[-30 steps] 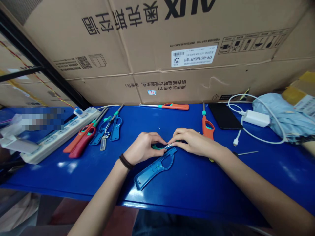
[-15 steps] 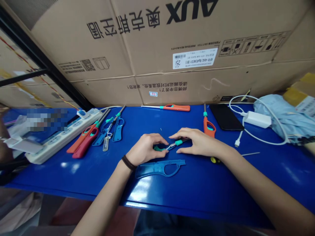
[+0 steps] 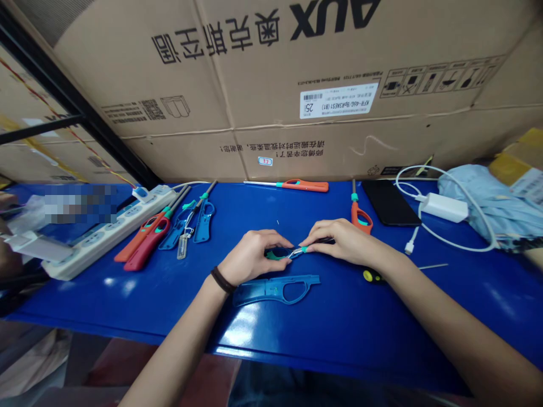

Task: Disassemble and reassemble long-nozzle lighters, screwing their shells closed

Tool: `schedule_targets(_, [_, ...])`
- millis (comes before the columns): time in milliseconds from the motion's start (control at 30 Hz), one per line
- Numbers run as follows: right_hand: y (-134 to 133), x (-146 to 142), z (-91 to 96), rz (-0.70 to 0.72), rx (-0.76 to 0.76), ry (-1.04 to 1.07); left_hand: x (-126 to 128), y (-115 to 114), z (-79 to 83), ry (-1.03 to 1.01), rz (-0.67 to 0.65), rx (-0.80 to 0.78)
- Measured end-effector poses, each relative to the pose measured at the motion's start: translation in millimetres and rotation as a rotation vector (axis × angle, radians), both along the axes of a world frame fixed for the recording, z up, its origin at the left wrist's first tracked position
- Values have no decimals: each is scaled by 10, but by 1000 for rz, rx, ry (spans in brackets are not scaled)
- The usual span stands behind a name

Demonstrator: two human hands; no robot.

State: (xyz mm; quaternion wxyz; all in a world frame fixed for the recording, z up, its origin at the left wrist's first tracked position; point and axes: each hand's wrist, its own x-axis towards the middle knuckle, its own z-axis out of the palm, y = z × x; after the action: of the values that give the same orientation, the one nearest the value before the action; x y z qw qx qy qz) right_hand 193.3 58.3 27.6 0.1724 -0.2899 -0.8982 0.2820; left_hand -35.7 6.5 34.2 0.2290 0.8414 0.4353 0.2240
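Note:
My left hand (image 3: 250, 257) pinches a small teal plastic lighter part (image 3: 275, 255) with its fingertips. My right hand (image 3: 345, 242) grips a dark lighter tube with a teal collar (image 3: 304, 249), and its thin metal tip (image 3: 294, 254) meets the teal part between my hands. The fingers hide most of the tube. Just below my left hand lies an open, translucent blue lighter handle shell (image 3: 274, 291), which neither hand touches.
A blue table (image 3: 360, 322) carries a power strip (image 3: 108, 234), red-orange lighters (image 3: 146, 240), blue lighter shells (image 3: 202, 222), and an orange lighter (image 3: 360, 217). A phone (image 3: 390, 202), white charger (image 3: 444, 207), and small screwdriver (image 3: 372, 275) lie right. A large cardboard box (image 3: 271, 107) stands behind.
The blue shell has swung from a diagonal to lying nearly level. My hands have brought the tube and teal part together, and the screwdriver handle now shows below my right wrist.

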Motion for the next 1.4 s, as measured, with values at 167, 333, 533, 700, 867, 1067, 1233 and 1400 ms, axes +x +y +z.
schedule_targets(167, [2,-29,-11,8,-6,5,3,-1,1,-15,-24,5])
schedule_targets(333, [-22,-58,-24,28,-35,22,10,0,-4,-7,-25,14])
schedule_targets(533, [-52,-49,-21,-3,-77,-26,3,-3,-17,-2,-24,11])
schedule_targets(700, [-67,-56,-25,-12,-79,-23,-3,-1,-60,-34,-64,38])
schedule_targets(867, [-76,-85,-12,-56,-14,-73,7,13,-86,-13,-72,55])
schedule_targets(1067, [-52,14,91,-128,43,-161,24,9,-79,-14,-55,46])
schedule_targets(1233, [-42,62,80,-138,66,-149,17,5,-77,-35,-55,46])
schedule_targets(1400, [-16,21,10,-49,48,-99,19,12,-65,-64,-34,28])
